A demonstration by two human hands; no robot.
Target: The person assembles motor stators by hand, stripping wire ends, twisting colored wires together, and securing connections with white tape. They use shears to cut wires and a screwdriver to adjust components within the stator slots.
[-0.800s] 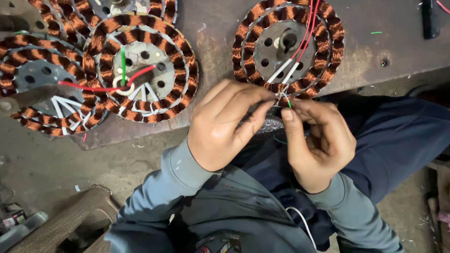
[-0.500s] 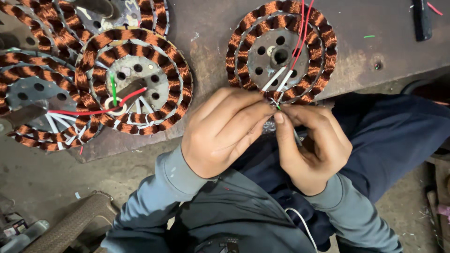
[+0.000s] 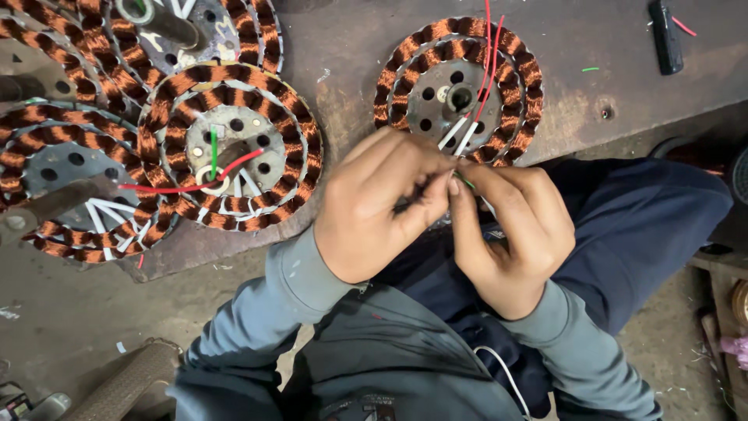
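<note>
A: What are the hands doing right now?

B: Both are pinched shut on the same thing. The left hand [image 3: 382, 206] and the right hand [image 3: 506, 226] meet fingertip to fingertip just below the round copper-wound stator with a grey perforated steel core [image 3: 458, 91], which lies flat on the dark, rusty metal counter [image 3: 351, 47]. Between the fingertips is a thin green insulated lead [image 3: 465, 182]; only a short piece of it shows.

A: Where do the wires come from?

B: White-sleeved leads [image 3: 460, 134] run from the stator's hub down toward the fingers, and thin red wires [image 3: 489, 58] cross over the windings from the top edge. I cannot tell whether the green lead joins them, because the fingers cover that spot.

A: How would that lead handle?

B: I judge it light and limp, bending wherever pressed. The insulation looks smooth, so a pinch close to the end gives the best control. The fine copper coils look easily nicked; better to hold the sleeving than the windings. The stator itself seems heavy and stiff enough to sit put under a light tug.

A: Anything else nearby?

B: Further left, well apart from the hands, a second copper-wound stator with red and green leads [image 3: 230, 148] overlaps others. A small black bar-shaped object [image 3: 663, 35] lies at the counter's far right.
</note>
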